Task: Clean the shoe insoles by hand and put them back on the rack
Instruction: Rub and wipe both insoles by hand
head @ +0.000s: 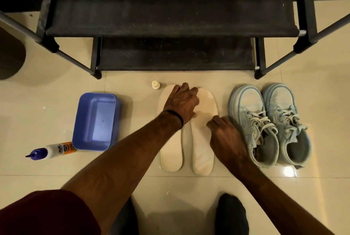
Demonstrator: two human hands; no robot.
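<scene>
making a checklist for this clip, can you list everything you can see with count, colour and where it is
insoles: 2, cream, flat on the floor side by side in front of the rack
shoes: 2, pale blue with laces, on the floor right of the insoles
tub: 1, blue plastic, on the floor left of the insoles
glue bottle: 1, white with blue cap, lying on its side by the tub's near corner
small bottle: 1, cream, upright by the insoles' toe end
shoe rack: 1, black, two shelves in view, at the top
floor: beige tiles
feet: 2, in dark socks, bottom edge
left hand: fingers spread over the insoles' toe ends, black band on wrist
right hand: on the right insole's outer edge
</scene>
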